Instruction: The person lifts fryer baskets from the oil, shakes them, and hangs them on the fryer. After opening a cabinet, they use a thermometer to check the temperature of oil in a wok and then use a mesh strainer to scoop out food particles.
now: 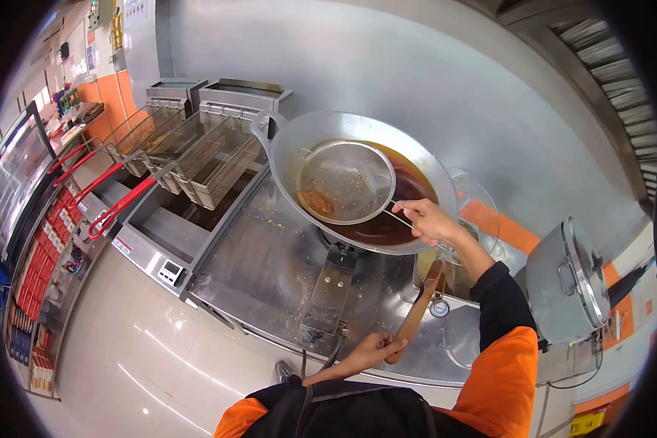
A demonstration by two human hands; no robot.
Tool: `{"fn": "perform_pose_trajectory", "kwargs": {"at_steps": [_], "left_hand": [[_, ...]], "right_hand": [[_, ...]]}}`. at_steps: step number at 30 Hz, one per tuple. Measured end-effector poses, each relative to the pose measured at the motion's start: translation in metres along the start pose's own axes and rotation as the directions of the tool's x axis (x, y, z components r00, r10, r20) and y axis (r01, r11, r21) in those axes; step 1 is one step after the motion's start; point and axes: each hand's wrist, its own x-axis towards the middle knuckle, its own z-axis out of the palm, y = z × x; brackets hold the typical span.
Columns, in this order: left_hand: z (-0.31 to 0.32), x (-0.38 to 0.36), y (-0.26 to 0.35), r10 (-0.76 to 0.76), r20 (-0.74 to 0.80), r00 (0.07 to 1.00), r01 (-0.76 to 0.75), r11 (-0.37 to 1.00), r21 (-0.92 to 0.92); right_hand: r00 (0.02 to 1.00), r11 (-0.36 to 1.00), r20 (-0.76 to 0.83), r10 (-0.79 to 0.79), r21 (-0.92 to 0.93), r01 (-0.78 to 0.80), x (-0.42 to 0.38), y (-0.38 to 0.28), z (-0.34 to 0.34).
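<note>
My right hand (428, 221) is closed round the wire handle of a round mesh strainer (347, 182). The strainer is over a large metal wok (285, 157) that holds dark brown oil (409, 171); brown bits lie in the mesh, clumped at its left side. My left hand (373, 350) is low at the counter's front edge, its fingers bent beside the lower end of a wooden handle (415, 321). Whether those fingers grip the handle is unclear. A small round dial thermometer (439, 308) is to the right of the handle.
Wire fry baskets (219, 157) with red handles rest over a fryer (169, 241) on the left. A burner support (328, 288) extends in front of the wok. A large lidded pot (562, 281) stands at the right. Crumbs dot the steel counter (259, 255).
</note>
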Motion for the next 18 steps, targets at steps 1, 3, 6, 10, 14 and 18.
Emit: {"fn": "perform_pose_trajectory", "kwargs": {"at_steps": [1, 3, 6, 10, 14, 18], "left_hand": [[0.001, -0.001, 0.002, 0.007, 0.002, 1.000, -0.007, 1.000, -0.023], [0.001, -0.003, 0.005, 0.021, 0.006, 1.000, -0.021, 0.997, -0.068], [-0.002, -0.007, 0.017, -0.067, 0.070, 0.995, 0.071, 0.995, -0.069], [0.001, -0.010, 0.017, -0.082, 0.050, 0.995, 0.088, 0.986, -0.144], [0.002, -0.005, 0.004, -0.119, 0.037, 0.992, 0.124, 0.972, -0.198], [0.007, -0.005, 0.002, -0.090, -0.007, 0.996, 0.086, 0.970, -0.229]], "right_hand": [[1.000, 1.000, -0.017, 0.003, 0.006, -0.003, -0.005, -0.001, -0.003], [0.997, 0.998, -0.063, -0.053, -0.022, 0.052, -0.013, 0.002, -0.012], [0.989, 0.999, -0.137, -0.050, -0.010, 0.049, -0.024, 0.008, -0.026], [0.977, 0.999, -0.213, -0.008, -0.045, -0.002, -0.036, 0.032, -0.044], [0.952, 0.998, -0.303, 0.034, -0.039, -0.049, -0.063, 0.058, -0.060], [0.918, 0.998, -0.392, 0.066, 0.029, -0.060, -0.113, 0.080, -0.079]]}}
